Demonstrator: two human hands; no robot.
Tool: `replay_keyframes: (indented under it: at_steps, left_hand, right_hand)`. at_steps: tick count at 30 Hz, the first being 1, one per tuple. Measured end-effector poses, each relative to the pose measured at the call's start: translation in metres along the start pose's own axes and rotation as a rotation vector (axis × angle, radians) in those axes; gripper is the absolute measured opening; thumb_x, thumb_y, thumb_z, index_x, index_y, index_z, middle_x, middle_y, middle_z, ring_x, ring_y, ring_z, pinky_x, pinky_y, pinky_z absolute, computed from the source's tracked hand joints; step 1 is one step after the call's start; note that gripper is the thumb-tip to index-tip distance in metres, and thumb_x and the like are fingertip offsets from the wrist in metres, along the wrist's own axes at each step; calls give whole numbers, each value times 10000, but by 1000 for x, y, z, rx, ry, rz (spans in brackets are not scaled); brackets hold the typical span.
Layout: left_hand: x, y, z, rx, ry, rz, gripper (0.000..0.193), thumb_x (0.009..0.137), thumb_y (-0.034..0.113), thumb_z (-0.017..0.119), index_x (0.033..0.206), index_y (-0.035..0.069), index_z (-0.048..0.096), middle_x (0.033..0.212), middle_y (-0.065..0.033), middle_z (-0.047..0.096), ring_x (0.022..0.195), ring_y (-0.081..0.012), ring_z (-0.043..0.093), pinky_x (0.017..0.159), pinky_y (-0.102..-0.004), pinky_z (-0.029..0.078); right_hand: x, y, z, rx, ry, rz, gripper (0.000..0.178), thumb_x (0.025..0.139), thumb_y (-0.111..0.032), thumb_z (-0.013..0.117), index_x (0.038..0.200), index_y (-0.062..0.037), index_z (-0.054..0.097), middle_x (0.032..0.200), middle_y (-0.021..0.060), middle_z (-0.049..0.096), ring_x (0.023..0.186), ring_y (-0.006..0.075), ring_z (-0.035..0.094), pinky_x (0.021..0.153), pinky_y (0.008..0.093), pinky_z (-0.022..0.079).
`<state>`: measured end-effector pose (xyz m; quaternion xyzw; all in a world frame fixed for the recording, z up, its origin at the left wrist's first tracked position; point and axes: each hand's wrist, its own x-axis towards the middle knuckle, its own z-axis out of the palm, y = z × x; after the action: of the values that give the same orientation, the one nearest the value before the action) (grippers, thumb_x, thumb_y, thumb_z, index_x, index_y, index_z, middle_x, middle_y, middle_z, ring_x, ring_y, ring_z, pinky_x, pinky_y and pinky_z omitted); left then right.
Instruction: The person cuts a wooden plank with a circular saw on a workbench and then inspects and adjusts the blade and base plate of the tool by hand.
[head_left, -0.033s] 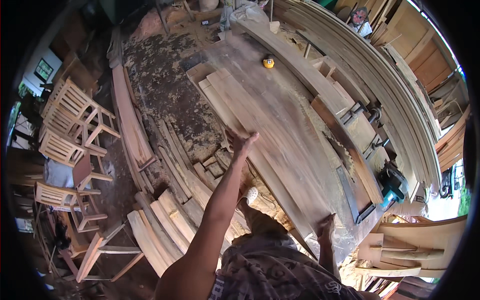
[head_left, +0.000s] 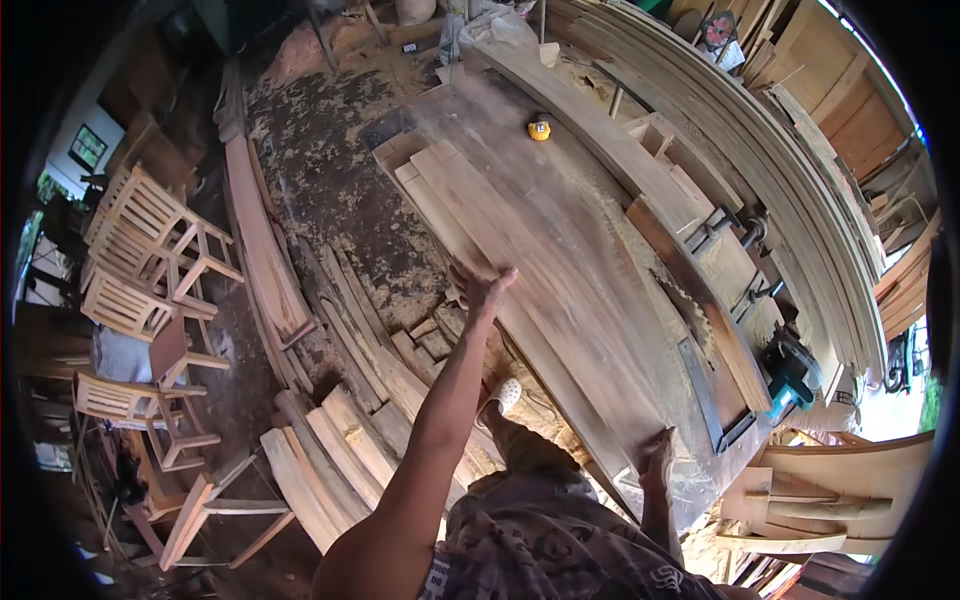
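A long wooden board (head_left: 530, 255) lies lengthwise on the saw table, over a second, wider plank (head_left: 440, 225) that shows along its left side. My left hand (head_left: 485, 288) is closed on the left edge midway along, thumb on top, with its other fingers partly hidden at the side. At the board's near right end, my right hand (head_left: 656, 458) is closed against the wood; some of its fingers are hidden. Right of the board, a toothed saw blade (head_left: 692, 312) stands beside a wooden fence (head_left: 690, 290).
A yellow tape measure (head_left: 539, 128) sits on the dusty saw table (head_left: 620, 240). Clamps (head_left: 712, 228) and a teal power saw (head_left: 788, 385) are beyond the fence. Stacked planks (head_left: 770, 170) line the right; timber pieces (head_left: 320, 450) and wooden chairs (head_left: 145, 235) stand left.
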<state>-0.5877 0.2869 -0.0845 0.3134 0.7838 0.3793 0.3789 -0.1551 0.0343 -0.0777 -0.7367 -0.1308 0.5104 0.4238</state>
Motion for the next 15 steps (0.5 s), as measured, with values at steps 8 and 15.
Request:
replay_keyframes:
  at_steps: [8, 15]
  left_hand:
    - [77, 30, -40, -469, 66, -119, 1372, 735, 306, 899, 1589, -55, -113, 1638, -314, 100, 1493, -399, 282, 1242, -490, 216]
    - [119, 48, -45, -417, 200, -268, 1088, 706, 128, 882, 1524, -118, 208, 1380, -226, 543, 1209, -297, 575, 1123, -435, 407]
  right_hand:
    - [-2, -61, 115, -83, 88, 58, 747, 1014, -635, 493, 1432, -17, 525, 1413, 155, 539, 1286, 258, 520, 1075, 425, 422]
    - [11, -67, 159, 19, 184, 53, 491, 1042, -546, 518, 869, -109, 660, 661, -14, 467, 570, 110, 405, 516, 330, 380]
